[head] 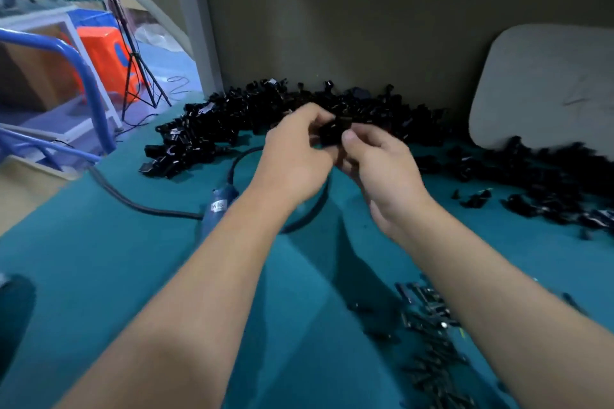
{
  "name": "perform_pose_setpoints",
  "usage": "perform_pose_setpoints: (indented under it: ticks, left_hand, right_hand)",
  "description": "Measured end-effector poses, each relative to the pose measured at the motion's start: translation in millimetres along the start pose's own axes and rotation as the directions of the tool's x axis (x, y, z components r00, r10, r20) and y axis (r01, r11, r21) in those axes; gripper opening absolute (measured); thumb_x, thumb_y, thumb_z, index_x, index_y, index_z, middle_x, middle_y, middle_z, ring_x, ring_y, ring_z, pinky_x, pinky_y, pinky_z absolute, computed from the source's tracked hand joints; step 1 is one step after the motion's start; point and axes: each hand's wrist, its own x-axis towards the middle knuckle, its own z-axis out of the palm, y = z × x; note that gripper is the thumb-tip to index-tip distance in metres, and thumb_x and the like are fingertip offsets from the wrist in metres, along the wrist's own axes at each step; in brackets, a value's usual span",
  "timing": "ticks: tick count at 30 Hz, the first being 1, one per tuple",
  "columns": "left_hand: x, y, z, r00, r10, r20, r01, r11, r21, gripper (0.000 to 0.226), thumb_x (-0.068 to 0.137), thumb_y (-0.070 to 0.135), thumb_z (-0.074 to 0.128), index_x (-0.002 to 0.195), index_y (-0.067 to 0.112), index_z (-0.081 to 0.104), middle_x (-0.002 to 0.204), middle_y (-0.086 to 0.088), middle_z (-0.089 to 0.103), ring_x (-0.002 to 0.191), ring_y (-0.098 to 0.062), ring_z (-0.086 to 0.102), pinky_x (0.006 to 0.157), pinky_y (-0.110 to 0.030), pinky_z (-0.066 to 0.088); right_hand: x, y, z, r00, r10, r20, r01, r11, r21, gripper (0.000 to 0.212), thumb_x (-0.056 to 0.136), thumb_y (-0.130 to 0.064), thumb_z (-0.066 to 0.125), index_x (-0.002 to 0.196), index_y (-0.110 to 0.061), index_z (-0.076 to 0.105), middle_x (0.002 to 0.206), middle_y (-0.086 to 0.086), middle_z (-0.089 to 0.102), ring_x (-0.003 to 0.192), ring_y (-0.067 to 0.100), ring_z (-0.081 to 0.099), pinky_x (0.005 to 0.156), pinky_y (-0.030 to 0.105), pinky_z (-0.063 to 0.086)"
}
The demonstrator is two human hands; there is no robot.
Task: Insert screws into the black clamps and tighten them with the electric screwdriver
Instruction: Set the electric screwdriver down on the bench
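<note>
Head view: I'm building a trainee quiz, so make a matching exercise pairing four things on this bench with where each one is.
1. blue electric screwdriver
2. single black plastic clamp
3. loose black screws
4. pale rounded board

A. leaning on the wall
B. pinched between left hand and right hand
C. lying on the teal mat, lower left of the hands
D. scattered at the lower right

Pairs: 1-C, 2-B, 3-D, 4-A
</note>
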Motion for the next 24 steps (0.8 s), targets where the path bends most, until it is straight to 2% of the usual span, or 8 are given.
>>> perform_pose_setpoints:
  ticks: [4,6,8,10,13,18,22,24]
  left_hand:
    - [-100,16,19,0.993,-0.014,-0.121,-0.005,0.988,-0.154,0.021,0.083,0.018,0.080,0.088,0.030,0.064,0.085,0.020,0.073,0.082,0.006,0.068,0.071,-0.007,0.047]
    - [-139,16,32,0.985,-0.103,-0.135,0.066,0.965,-0.255,0.023,0.082,0.033,0.082,0.083,0.027,0.060,0.081,0.017,0.072,0.074,0.000,0.069,0.067,-0.015,0.050]
    - [-164,11,45,0.977,-0.181,-0.111,0.142,0.946,-0.292,0.029,0.083,0.039,0.085,0.081,0.026,0.058,0.073,0.015,0.071,0.066,-0.007,0.066,0.064,-0.025,0.051]
    - [-180,9,54,0.973,-0.179,-0.143,0.144,0.964,-0.224,0.030,0.082,0.042,0.084,0.081,0.030,0.057,0.070,0.015,0.068,0.060,-0.004,0.059,0.062,-0.023,0.047]
    - [-198,7,61,0.975,-0.100,-0.198,0.075,0.989,-0.128,0.026,0.082,0.051,0.079,0.087,0.034,0.058,0.093,0.013,0.070,0.083,-0.006,0.067,0.074,-0.024,0.051]
    - [-211,8,61,0.977,-0.075,-0.199,0.041,0.984,-0.172,0.025,0.081,0.057,0.075,0.092,0.040,0.061,0.107,0.026,0.070,0.098,0.002,0.069,0.083,-0.021,0.051]
    - [-208,3,63,0.958,-0.147,-0.245,0.082,0.963,-0.255,0.027,0.076,0.057,0.076,0.093,0.039,0.065,0.101,0.025,0.073,0.090,0.005,0.071,0.076,-0.014,0.057]
    - [-206,1,65,0.952,-0.161,-0.260,0.082,0.953,-0.290,0.027,0.074,0.055,0.077,0.092,0.037,0.066,0.099,0.023,0.074,0.089,0.004,0.071,0.077,-0.006,0.053]
  right_hand:
    - [-92,-13,-47,0.997,0.059,0.058,-0.065,0.993,0.103,0.014,0.099,-0.011,0.064,0.107,-0.012,0.076,0.104,0.008,0.078,0.097,0.017,0.073,0.088,0.026,0.058]
    - [-129,-18,-73,0.995,0.064,0.075,-0.066,0.998,0.023,0.014,0.097,-0.013,0.068,0.103,-0.021,0.078,0.102,0.002,0.078,0.097,0.011,0.074,0.083,0.018,0.056]
    - [-155,-18,-95,0.994,0.065,0.090,-0.055,0.993,-0.108,0.017,0.097,-0.013,0.068,0.100,-0.027,0.078,0.103,-0.004,0.078,0.097,0.009,0.073,0.083,0.015,0.054]
    - [-170,-15,-115,0.998,0.019,0.057,0.000,0.951,-0.308,0.017,0.098,-0.016,0.068,0.103,-0.031,0.076,0.104,-0.013,0.076,0.097,0.002,0.072,0.084,0.015,0.054]
    - [-171,-7,-146,0.997,-0.073,-0.005,0.051,0.742,-0.668,0.021,0.100,-0.023,0.062,0.117,-0.034,0.068,0.111,-0.022,0.068,0.103,-0.006,0.064,0.086,0.009,0.049]
    - [-132,0,-211,0.971,-0.136,-0.198,-0.097,0.534,-0.840,0.037,0.102,-0.014,0.055,0.139,-0.019,0.058,0.137,-0.002,0.061,0.123,0.014,0.058,0.101,0.027,0.048]
    - [-83,-3,-253,0.948,-0.121,-0.296,-0.204,0.483,-0.851,0.047,0.101,-0.006,0.051,0.148,-0.012,0.048,0.148,0.010,0.050,0.099,0.027,0.063,0.081,0.035,0.054]
    - [-58,-4,-270,0.935,-0.161,-0.317,-0.220,0.437,-0.872,0.047,0.099,-0.003,0.049,0.145,-0.008,0.050,0.141,0.015,0.054,0.103,0.035,0.064,0.087,0.048,0.056]
